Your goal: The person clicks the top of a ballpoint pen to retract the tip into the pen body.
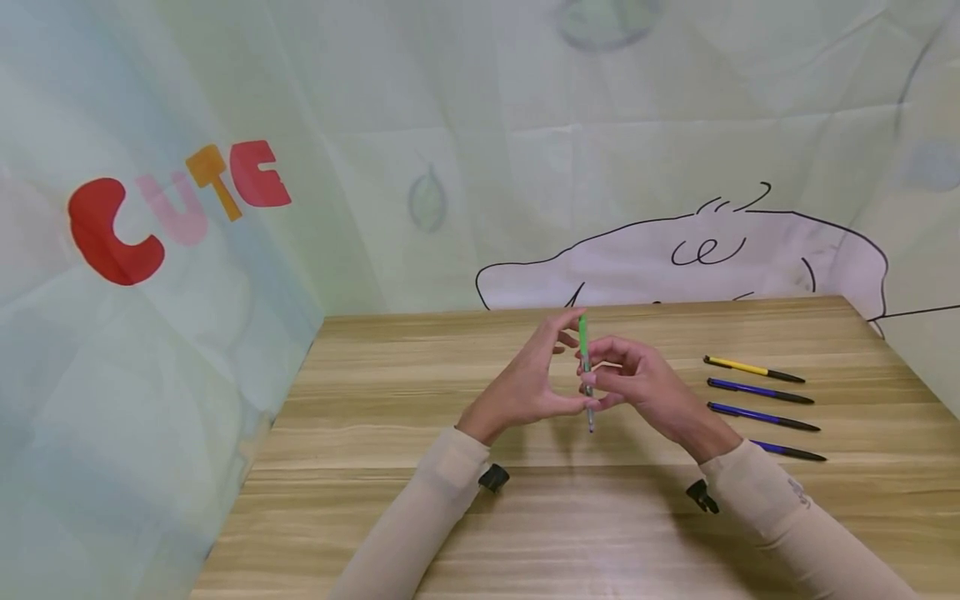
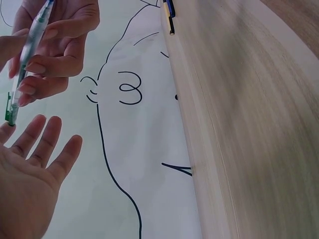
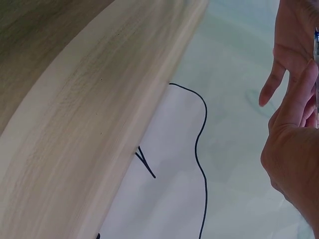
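Note:
A pen with a green upper end and a see-through barrel stands nearly upright above the table, tip down. My right hand pinches its barrel between thumb and fingers. On the other side, my left hand curves around the pen in a C, index fingertip at the green end and thumb against the lower barrel. The left wrist view shows the pen with the left hand's other fingers spread away from it. Only a sliver of the pen shows in the right wrist view, beyond the right hand.
To the right on the wooden table lie a yellow pen and several blue pens, including one blue pen just below it, in a row. The right forearm partly covers the nearest blue pen. A printed cloth hangs behind.

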`<control>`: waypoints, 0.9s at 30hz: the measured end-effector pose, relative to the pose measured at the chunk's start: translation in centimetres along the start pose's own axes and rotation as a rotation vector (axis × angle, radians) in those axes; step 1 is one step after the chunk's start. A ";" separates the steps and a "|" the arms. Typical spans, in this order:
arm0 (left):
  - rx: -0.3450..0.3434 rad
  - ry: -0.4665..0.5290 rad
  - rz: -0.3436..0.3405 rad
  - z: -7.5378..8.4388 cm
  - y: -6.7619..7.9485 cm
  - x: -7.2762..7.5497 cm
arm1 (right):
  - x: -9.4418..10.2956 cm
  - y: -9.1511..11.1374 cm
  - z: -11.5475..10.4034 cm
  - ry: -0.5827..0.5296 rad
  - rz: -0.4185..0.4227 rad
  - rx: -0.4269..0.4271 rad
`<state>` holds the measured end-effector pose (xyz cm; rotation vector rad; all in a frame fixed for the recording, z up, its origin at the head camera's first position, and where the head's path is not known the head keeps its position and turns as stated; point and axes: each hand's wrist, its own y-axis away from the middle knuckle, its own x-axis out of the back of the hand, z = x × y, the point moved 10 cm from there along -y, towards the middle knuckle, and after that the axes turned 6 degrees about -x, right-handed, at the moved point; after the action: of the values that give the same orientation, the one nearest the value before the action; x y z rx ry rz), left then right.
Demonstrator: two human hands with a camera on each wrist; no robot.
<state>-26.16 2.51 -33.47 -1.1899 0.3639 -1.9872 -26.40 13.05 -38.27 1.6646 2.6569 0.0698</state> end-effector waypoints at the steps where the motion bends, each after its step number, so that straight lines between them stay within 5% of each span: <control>1: 0.003 0.003 0.000 0.0 0.0 0.0 | 0.0 0.0 0.0 0.000 -0.002 -0.001; 27: 0.053 0.009 -0.006 -0.3 0.2 0.0 | 0.1 0.1 -0.6 0.014 0.015 0.007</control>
<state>-26.29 2.34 -33.77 -1.1507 0.3109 -1.9956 -26.39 13.13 -37.64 1.6919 2.6585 0.0719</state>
